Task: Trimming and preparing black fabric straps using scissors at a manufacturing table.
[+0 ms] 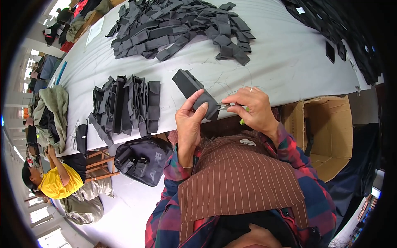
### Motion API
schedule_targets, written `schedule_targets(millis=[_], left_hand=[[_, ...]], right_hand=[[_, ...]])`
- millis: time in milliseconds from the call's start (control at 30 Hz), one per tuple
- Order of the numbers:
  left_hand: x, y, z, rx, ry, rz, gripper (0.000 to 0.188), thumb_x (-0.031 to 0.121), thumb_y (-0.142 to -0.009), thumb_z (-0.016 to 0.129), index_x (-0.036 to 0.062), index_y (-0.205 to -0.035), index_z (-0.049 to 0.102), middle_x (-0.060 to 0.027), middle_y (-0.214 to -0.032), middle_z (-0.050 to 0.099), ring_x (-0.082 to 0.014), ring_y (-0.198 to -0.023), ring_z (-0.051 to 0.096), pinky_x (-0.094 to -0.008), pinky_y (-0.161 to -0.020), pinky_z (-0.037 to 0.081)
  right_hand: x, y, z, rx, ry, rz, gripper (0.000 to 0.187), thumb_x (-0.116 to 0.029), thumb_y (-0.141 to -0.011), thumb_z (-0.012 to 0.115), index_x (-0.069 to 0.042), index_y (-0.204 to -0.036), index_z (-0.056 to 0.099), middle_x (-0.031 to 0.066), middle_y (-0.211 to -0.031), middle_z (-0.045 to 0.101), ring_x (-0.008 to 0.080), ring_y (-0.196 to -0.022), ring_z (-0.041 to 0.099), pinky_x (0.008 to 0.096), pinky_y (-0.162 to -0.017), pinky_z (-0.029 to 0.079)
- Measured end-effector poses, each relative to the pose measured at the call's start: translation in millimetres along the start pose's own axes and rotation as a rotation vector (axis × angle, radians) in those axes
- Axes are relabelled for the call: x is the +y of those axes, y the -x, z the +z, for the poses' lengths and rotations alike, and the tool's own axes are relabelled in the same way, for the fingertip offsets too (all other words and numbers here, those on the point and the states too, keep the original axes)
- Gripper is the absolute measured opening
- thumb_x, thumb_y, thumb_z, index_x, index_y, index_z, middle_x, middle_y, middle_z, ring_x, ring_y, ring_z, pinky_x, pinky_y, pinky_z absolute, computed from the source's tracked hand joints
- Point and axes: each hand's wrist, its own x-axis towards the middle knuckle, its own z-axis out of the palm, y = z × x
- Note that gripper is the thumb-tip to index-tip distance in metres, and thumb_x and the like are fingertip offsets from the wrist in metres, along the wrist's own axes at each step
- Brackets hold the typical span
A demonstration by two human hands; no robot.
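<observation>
My left hand (191, 118) is closed on a folded dark grey fabric piece (188, 84), with the thumb pressed on its near end. In my right hand (253, 106) is a pair of thread snips (223, 106), a metal tip and bits of green showing between the fingers. That tip is at the near right corner of the fabric piece; whether it touches a thread there I cannot make out. Left of my hands stands a row of similar folded fabric pieces (124, 103). Farther back lies a large heap of grey fabric strips (178, 29).
Loose threads lie on the white table (281, 70). A phone (330, 52) and black garments (331, 20) are at the far right. Below the edge are a cardboard box (328, 136) and a dark bag (144, 161). A person in yellow (62, 182) works at the left.
</observation>
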Motion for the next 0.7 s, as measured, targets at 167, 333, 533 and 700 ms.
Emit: schedule_targets(millis=[167,333,533,700], left_hand=[[-3.1,0.1,-4.0,-0.006,-0.004,0.013,0.04,-0.004,-0.084,0.063,-0.0041,-0.124,0.056,0.0033,-0.081,0.056,-0.0013,-0.069,0.049,-0.0153,-0.061,0.041],[-1.6,1.1,-5.0,-0.017,-0.005,-0.004,0.041,-0.004,-0.084,0.063,-0.0039,-0.124,0.055,0.003,-0.081,0.058,-0.0014,-0.069,0.051,-0.0152,-0.061,0.042],[8.1,3.1,1.7,-0.023,0.093,-0.1,0.037,-0.001,-0.088,0.058,-0.0037,-0.125,0.054,-0.0031,-0.092,0.063,-0.0057,-0.074,0.058,-0.0193,-0.065,0.049],[22.2,9.9,8.5,-0.088,0.124,-0.175,0.034,0.004,-0.092,0.053,-0.0027,-0.125,0.054,-0.0048,-0.096,0.063,-0.0087,-0.077,0.06,-0.0229,-0.067,0.052]], right_hand=[[1.7,1.3,4.0,0.035,0.09,-0.037,0.016,-0.011,-0.073,0.072,-0.012,-0.089,0.069,0.0009,-0.072,0.062,0.0211,-0.065,0.056,0.0313,-0.063,0.037],[0.6,-0.1,3.6,0.14,0.017,-0.024,0.017,-0.012,-0.073,0.072,-0.012,-0.089,0.068,0.0013,-0.069,0.06,0.0196,-0.064,0.055,0.0319,-0.061,0.036],[-9.1,-0.6,7.6,0.064,-0.062,0.0,0.025,-0.013,-0.07,0.075,-0.012,-0.093,0.067,0.0022,-0.072,0.059,0.0206,-0.064,0.055,0.0328,-0.062,0.039],[-14.3,-11.6,7.5,0.087,-0.14,-0.155,0.029,-0.004,-0.066,0.074,-0.01,-0.094,0.067,0.0045,-0.077,0.058,0.0202,-0.064,0.054,0.0316,-0.058,0.042]])
